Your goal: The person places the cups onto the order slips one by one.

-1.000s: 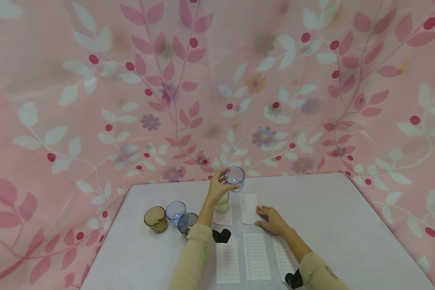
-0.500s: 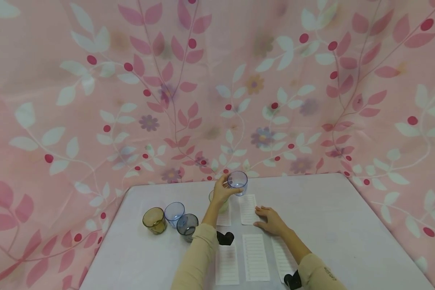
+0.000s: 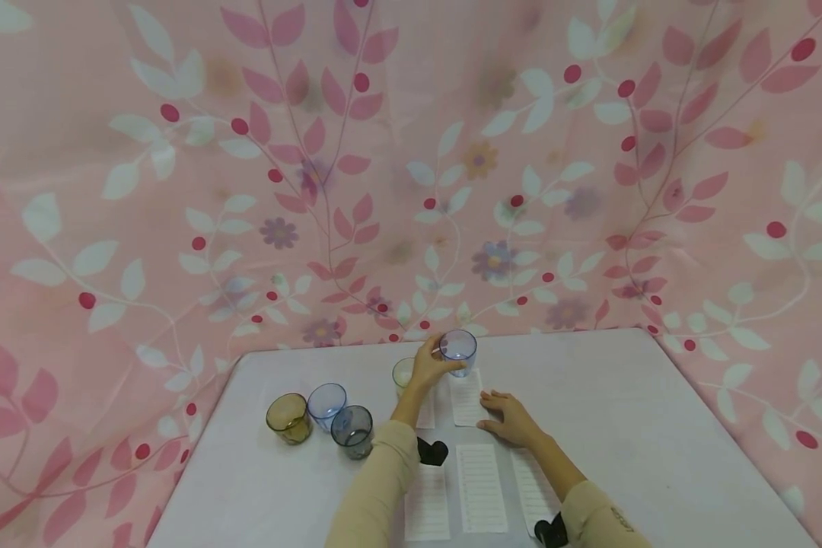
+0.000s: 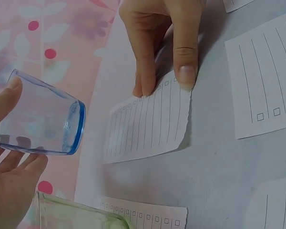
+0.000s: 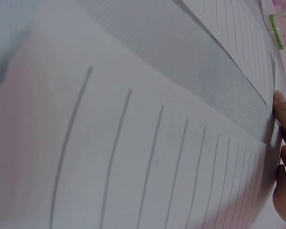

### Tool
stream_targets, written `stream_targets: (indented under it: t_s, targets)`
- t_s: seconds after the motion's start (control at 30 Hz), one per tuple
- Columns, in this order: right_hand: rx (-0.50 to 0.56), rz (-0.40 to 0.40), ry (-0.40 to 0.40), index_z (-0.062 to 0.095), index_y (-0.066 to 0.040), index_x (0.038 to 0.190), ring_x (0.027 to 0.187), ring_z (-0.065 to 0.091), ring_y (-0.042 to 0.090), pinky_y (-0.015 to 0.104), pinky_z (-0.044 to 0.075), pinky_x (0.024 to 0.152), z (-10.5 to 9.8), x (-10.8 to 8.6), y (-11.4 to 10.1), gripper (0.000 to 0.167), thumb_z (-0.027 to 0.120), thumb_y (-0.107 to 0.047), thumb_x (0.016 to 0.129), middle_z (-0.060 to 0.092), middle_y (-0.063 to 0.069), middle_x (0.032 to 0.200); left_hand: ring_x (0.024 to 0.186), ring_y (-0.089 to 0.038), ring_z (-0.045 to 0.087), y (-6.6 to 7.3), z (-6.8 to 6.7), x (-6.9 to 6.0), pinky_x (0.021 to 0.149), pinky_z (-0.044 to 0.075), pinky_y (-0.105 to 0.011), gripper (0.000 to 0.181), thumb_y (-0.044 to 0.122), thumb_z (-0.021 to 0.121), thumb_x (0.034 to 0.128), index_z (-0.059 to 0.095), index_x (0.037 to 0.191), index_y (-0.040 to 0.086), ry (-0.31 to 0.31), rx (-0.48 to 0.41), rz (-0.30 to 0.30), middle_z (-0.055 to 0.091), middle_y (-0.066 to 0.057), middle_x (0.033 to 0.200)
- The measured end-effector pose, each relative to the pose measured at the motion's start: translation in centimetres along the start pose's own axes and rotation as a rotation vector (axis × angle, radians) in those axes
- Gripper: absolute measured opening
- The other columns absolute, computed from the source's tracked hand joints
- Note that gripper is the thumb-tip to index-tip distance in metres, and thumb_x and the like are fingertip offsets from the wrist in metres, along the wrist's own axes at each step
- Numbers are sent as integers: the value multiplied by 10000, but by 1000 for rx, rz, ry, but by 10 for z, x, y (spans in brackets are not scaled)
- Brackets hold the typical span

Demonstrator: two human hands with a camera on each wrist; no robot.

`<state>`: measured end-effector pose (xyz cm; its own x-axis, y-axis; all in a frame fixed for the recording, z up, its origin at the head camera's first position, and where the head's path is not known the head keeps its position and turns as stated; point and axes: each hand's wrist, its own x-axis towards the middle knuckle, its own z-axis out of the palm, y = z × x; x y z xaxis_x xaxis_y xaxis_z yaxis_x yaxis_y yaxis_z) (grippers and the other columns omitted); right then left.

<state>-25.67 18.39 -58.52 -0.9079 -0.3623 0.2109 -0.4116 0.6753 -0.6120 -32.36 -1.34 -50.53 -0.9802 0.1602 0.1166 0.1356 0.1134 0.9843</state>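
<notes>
A clear glass with a blue tint is held in my left hand, raised above the table's far side. In the left wrist view, the thumb lies on one side of the glass and the fingers on the other. My right hand rests at the right edge of a lined paper slip. Its thumb and fingertips touch the slip's edge in the left wrist view, where the paper bows slightly. A pale green glass stands on a neighbouring slip, partly hidden behind my left hand.
On the left of the white table stand an amber glass, a light blue glass and a smoky grey glass, close together. Nearer lie three more lined slips, one partly under my right forearm. A pink floral cloth hangs behind.
My left hand has carried the blue-tinted glass to the right and slightly lower, from above the green glass to over the far end of the slip. My right hand has stayed there.
</notes>
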Motion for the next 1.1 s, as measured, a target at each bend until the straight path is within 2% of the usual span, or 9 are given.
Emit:
stream_targets:
  t_s: [0.27, 0.4, 0.53, 0.63, 0.73, 0.77, 0.87, 0.93, 1.1]
  targets:
    - [58, -108, 83, 614, 54, 1178, 1189, 468, 442, 565, 366, 988, 1, -4, 2, 570, 681, -400, 840, 577, 176, 1267, 1214, -436, 472, -9, 9, 4, 970, 459, -428, 778, 67, 799, 722, 396, 1380, -38, -90, 117, -35, 445, -247, 1377]
    - [53, -75, 58, 607, 80, 1169, 1194, 452, 471, 604, 339, 986, 1, -1, 2, 547, 711, -334, 828, 563, 208, 1270, 1222, -436, 462, -11, 11, 4, 1008, 420, -451, 767, 95, 792, 731, 398, 1375, -38, -117, 194, -52, 446, -231, 1382]
    - [5, -34, 10, 604, 84, 1176, 1223, 448, 442, 571, 337, 1015, -1, 2, 0, 512, 736, -251, 812, 552, 199, 1288, 1224, -442, 453, -18, 15, 4, 1023, 399, -464, 786, 83, 817, 696, 405, 1352, -53, -105, 245, -38, 451, -246, 1367]
    - [-10, -36, 5, 607, 83, 1173, 1218, 456, 438, 564, 348, 1011, -2, 2, -1, 500, 742, -225, 803, 556, 196, 1285, 1151, -363, 533, -68, 17, 24, 940, 475, -375, 832, 282, 857, 672, 429, 1327, -2, -87, 292, 54, 518, -202, 1299]
    - [-11, -38, 4, 604, 87, 1174, 1215, 455, 445, 570, 351, 1005, -2, 2, -2, 497, 742, -213, 802, 552, 203, 1285, 1124, -318, 549, -89, 18, 32, 912, 482, -353, 868, 344, 866, 646, 424, 1323, 29, -86, 315, 54, 539, -178, 1271]
    - [-14, -37, 2, 602, 87, 1176, 1216, 454, 446, 571, 352, 1004, -2, 2, -2, 499, 740, -215, 804, 550, 204, 1288, 1116, -314, 551, -89, 18, 31, 903, 485, -337, 847, 352, 851, 670, 420, 1319, 21, -88, 287, 55, 539, -188, 1260]
    - [-12, -32, -3, 597, 89, 1182, 1218, 451, 448, 573, 350, 1005, -2, 2, -3, 505, 737, -217, 806, 545, 208, 1291, 1188, -407, 482, -45, 19, 9, 993, 427, -437, 748, 97, 799, 725, 382, 1326, -62, -83, 231, -38, 483, -275, 1290]
    - [-17, -34, -3, 596, 90, 1181, 1213, 452, 453, 578, 351, 1001, -2, 1, -3, 507, 737, -221, 806, 547, 214, 1287, 1198, -452, 451, -30, 21, -2, 1014, 401, -465, 695, 11, 746, 746, 364, 1312, -112, -67, 209, -33, 454, -328, 1286]
    - [-22, -38, -4, 597, 85, 1184, 1211, 448, 464, 585, 345, 1002, -1, 0, -2, 506, 740, -210, 800, 547, 219, 1284, 1233, -466, 425, -24, 24, -10, 1038, 371, -481, 711, -52, 730, 742, 356, 1344, -105, -49, 189, -52, 415, -329, 1350]
